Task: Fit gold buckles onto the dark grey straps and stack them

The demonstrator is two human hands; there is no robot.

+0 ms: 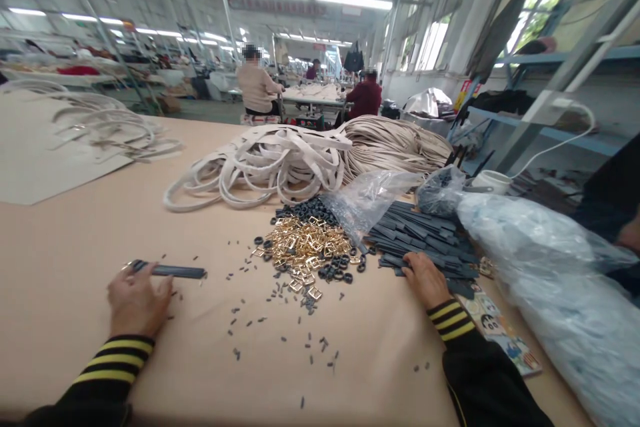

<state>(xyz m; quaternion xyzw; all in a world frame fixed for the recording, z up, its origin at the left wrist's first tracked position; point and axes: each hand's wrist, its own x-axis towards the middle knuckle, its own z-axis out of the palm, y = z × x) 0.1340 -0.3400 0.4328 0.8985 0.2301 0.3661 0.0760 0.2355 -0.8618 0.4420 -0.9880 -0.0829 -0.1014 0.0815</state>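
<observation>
Left of square gold metal buckles (pixel 310 240), pinching flat dark-grey leathery strips (pixel 180 271) in left hand (pixel 134 300), perhaps for alignment; rightward, touching piled similar strips (pixel 417 230) with right hand (pixel 426 279), grip unclear.

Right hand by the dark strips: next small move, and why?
Probably pinch one strip and slide it off the pile: the right hand is already at the near edge of the dark strips, fingertips over them. The left hand is well apart, at a separate strip, so it seems unlikely to get in the way.
</observation>
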